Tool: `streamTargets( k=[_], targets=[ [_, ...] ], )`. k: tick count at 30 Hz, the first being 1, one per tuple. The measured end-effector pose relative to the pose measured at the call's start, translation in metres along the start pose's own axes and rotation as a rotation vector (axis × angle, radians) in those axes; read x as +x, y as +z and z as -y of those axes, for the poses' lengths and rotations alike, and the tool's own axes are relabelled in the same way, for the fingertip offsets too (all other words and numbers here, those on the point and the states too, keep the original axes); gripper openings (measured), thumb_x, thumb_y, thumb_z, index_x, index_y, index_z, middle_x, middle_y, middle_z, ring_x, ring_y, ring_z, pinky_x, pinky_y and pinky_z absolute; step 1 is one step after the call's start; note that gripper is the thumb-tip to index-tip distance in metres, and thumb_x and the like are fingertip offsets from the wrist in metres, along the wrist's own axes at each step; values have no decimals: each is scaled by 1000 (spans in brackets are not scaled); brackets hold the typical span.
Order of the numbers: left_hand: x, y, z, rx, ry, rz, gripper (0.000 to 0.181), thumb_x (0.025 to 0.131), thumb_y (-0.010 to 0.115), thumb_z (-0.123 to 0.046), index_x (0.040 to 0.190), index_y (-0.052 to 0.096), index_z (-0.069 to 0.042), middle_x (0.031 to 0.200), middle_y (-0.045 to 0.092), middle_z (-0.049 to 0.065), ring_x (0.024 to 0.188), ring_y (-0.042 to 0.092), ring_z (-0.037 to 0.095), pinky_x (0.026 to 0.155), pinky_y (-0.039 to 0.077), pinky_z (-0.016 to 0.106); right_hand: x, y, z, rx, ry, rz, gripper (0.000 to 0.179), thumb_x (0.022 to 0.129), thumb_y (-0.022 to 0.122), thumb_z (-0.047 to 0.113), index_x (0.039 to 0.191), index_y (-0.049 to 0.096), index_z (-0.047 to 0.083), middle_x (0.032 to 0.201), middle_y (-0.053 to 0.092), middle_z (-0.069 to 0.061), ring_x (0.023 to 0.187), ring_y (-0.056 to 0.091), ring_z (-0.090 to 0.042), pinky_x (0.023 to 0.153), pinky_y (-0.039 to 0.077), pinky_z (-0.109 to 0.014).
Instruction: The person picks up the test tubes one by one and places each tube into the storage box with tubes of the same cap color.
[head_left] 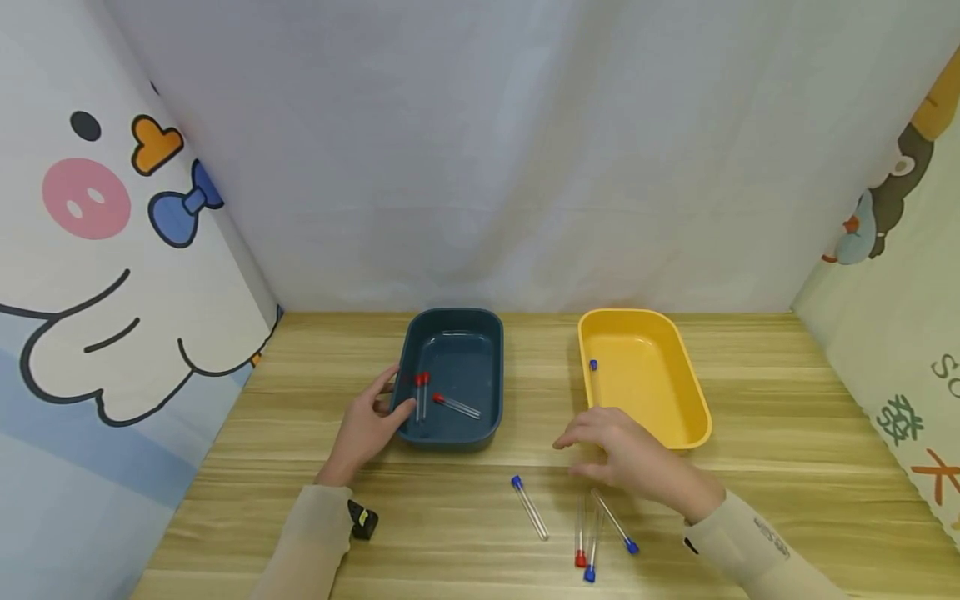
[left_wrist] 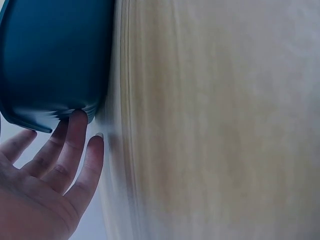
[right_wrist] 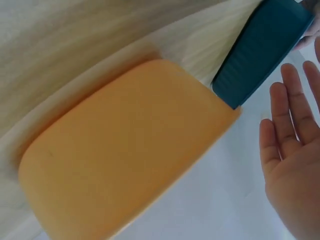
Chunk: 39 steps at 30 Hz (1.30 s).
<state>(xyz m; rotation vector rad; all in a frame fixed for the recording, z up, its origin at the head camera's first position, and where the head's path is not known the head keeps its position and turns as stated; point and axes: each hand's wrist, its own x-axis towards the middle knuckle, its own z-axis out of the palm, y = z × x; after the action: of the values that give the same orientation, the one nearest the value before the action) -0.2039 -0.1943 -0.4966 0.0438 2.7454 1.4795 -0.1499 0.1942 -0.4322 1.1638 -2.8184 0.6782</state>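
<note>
My left hand (head_left: 372,425) rests at the near left side of a dark blue bin (head_left: 491,367); its fingertips touch the outer wall in the left wrist view, and the thumb overlaps the rim in the head view. Inside lie three clear tubes with red caps (head_left: 438,398). My right hand (head_left: 626,458) hovers over the table before a yellow bin (head_left: 652,375), fingers relaxed and holding nothing. One blue-capped tube (head_left: 594,375) leans in that bin. Below the hand lie a red-capped tube (head_left: 580,537) and two blue-capped tubes; another blue-capped tube (head_left: 530,507) lies further left.
The wood-grain table (head_left: 450,517) ends at a pale curtain (head_left: 525,167) behind both bins. Cartoon-printed cloths hang on the left and right. A gap of bare table separates the two bins.
</note>
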Motion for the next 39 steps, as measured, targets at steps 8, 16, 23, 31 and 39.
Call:
streamTargets(
  k=[8, 16, 23, 31, 39],
  targets=[
    [1, 0, 1, 15, 28, -6, 68, 98, 72, -23, 159, 42, -20, 139, 63, 22, 96, 71, 27, 75, 54, 26, -10, 12, -2, 59, -29, 97, 24, 88, 82, 19, 112, 78, 20, 111, 73, 8, 104, 64, -14, 96, 51, -41],
    [1, 0, 0, 28, 23, -4, 68, 98, 72, -24, 159, 41, -20, 140, 62, 21, 97, 69, 27, 76, 54, 28, -19, 20, -4, 121, -42, 159, 22, 89, 81, 18, 111, 79, 21, 110, 72, 10, 101, 62, -8, 93, 53, -32],
    [2, -1, -1, 37, 9, -1, 69, 98, 73, -24, 159, 42, -19, 140, 62, 21, 98, 70, 27, 76, 54, 27, -25, 29, -6, 144, -71, 198, 22, 88, 82, 23, 109, 79, 26, 113, 72, 12, 105, 63, -7, 96, 53, -34],
    [1, -1, -3, 33, 1, 6, 69, 98, 72, -24, 159, 42, -18, 140, 62, 21, 100, 70, 28, 77, 56, 29, -31, 34, -6, 161, -30, 275, 23, 87, 82, 27, 109, 78, 34, 118, 69, 16, 113, 59, -6, 105, 49, -38],
    [1, -1, -3, 37, 3, 3, 69, 98, 72, -23, 159, 42, -18, 140, 62, 21, 100, 70, 29, 78, 56, 30, -32, 38, -5, 145, -110, 227, 16, 85, 83, 30, 100, 80, 34, 113, 67, 15, 107, 54, -3, 98, 48, -31]
  ],
)
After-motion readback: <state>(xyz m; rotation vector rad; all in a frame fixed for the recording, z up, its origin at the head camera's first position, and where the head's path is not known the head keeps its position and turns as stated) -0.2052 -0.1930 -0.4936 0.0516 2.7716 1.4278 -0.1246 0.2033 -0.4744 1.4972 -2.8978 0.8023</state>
